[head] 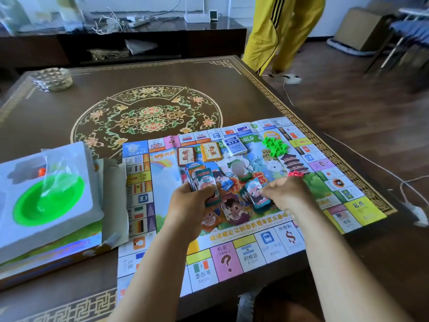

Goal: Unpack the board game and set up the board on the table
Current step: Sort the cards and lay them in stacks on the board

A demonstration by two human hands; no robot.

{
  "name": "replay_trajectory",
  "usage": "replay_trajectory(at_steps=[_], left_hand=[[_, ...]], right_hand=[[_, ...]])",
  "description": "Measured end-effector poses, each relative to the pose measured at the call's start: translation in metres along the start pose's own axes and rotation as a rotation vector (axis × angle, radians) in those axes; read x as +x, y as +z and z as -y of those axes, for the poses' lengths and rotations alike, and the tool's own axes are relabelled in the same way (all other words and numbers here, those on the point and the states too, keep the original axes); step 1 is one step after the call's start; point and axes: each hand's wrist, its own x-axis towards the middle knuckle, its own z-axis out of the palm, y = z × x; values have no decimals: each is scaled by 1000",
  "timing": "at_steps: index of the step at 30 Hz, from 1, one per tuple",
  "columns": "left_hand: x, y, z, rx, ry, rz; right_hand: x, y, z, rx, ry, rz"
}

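Note:
The paper game board (232, 254) lies unfolded on the near right part of the table. My left hand (192, 205) grips a fanned stack of play money (202, 180) over the board's middle. My right hand (285, 194) pinches a teal note (255, 194) beside it. More notes (232, 212) lie under my hands. Three card decks sit further back: red-brown (185, 155), yellow (211, 151) and blue (234, 145). Green houses (275, 145) are piled at the far right, red pieces (296, 173) nearer.
The open game box (46, 228) with a white insert, a green dish (48, 201) and a plastic bag sits at the near left. A shiny dish (52, 79) stands at the table's far left corner. A person in yellow trousers (278, 31) stands beyond the table. Cables cross the floor on the right.

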Motion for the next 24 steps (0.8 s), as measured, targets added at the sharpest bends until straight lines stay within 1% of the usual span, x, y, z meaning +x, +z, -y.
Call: replay_trajectory(at_steps=[2,9,11,13,14,16,18,22,24], left_hand=[[-1,0,0,18,0,1],[-1,0,1,60,3,3],[-2,1,0,64,-4,-1],[-4,3,0,58,-11,-5],[-5,4,1,52,-15,-6],[-7,7,2,36,-23,2],[-9,9,2,28,-32,23],[-11,9,1,36,-39,37],[-11,8,1,62,-37,61]], right_hand=[[1,3,0,-13,2,-2],[-1,15,-3,-240,-45,-54],[-5,13,1,-241,-89,-85],[-10,11,7,-77,-149,-59],[-16,13,11,47,-168,2],[-27,22,19,275,-172,175],[-30,34,21,407,-163,283],[-25,47,21,571,-88,279],[-23,50,20,604,-43,268]])
